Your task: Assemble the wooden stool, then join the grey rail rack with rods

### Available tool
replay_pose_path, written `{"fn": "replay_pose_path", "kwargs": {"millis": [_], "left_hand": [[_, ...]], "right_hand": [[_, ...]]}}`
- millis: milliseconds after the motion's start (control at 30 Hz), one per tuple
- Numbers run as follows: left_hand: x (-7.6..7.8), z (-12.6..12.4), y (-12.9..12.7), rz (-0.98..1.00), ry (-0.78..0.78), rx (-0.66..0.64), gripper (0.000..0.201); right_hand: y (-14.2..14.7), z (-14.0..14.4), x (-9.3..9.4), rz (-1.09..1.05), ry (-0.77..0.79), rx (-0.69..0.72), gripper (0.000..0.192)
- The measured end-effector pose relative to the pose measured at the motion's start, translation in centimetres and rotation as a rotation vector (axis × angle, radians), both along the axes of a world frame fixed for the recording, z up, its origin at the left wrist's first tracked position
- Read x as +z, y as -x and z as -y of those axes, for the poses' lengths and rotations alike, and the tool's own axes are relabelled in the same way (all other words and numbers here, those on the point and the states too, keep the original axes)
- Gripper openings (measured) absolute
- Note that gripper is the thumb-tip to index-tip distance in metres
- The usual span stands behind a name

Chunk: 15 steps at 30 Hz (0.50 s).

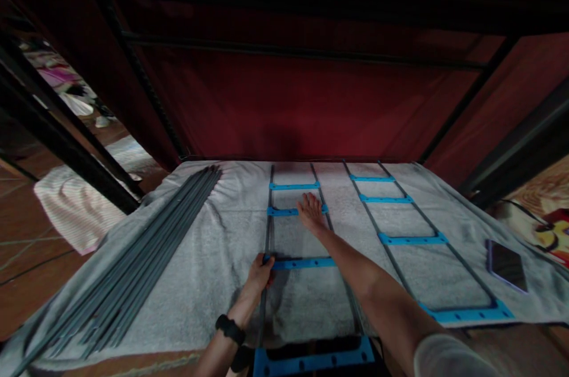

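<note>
A ladder-like frame of two thin grey rods joined by several blue crosspieces lies in front of me. My left hand (259,273), wearing a dark wristband, is closed around the left end of a blue crosspiece (304,264), where it meets the rod. Farther up, my right hand (311,211) rests with fingers stretched out over the right part of another blue crosspiece (283,211). Its palm side is hidden. The nearest crosspiece (315,360) sits at the cloth's front edge, close to my body.
A similar blue-and-grey frame (412,240) lies to the right, with a phone (507,265) beyond it. On the left is a bundle of loose grey rods (146,252). Grey cloth (208,282) covers the surface; a red panel (293,110) with dark bars stands behind.
</note>
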<state>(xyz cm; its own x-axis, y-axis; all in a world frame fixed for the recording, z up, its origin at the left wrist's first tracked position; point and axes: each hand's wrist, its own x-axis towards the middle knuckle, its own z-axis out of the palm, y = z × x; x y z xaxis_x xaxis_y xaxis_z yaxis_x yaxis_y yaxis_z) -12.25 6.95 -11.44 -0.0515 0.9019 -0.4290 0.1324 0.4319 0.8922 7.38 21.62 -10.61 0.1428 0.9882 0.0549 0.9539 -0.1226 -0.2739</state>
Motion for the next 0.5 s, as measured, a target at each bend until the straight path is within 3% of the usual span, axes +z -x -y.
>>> {"fn": "replay_pose_path", "kwargs": {"millis": [200,333,500], "left_hand": [[-2.0,0.0,0.6,0.049,-0.017,0.001,0.026],[-3.3,-0.2,0.5,0.086,0.013,0.036,0.034],[-4.2,-0.2,0.1,0.058,0.099,0.179,0.050]], "right_hand": [[1.5,-4.6,-0.6,0.019,0.025,0.081,0.064],[2.2,-5.6,-2.1,0.050,0.010,0.104,0.063],[2.1,-5.8,-3.3,0.091,-0.013,0.105,0.059]]}}
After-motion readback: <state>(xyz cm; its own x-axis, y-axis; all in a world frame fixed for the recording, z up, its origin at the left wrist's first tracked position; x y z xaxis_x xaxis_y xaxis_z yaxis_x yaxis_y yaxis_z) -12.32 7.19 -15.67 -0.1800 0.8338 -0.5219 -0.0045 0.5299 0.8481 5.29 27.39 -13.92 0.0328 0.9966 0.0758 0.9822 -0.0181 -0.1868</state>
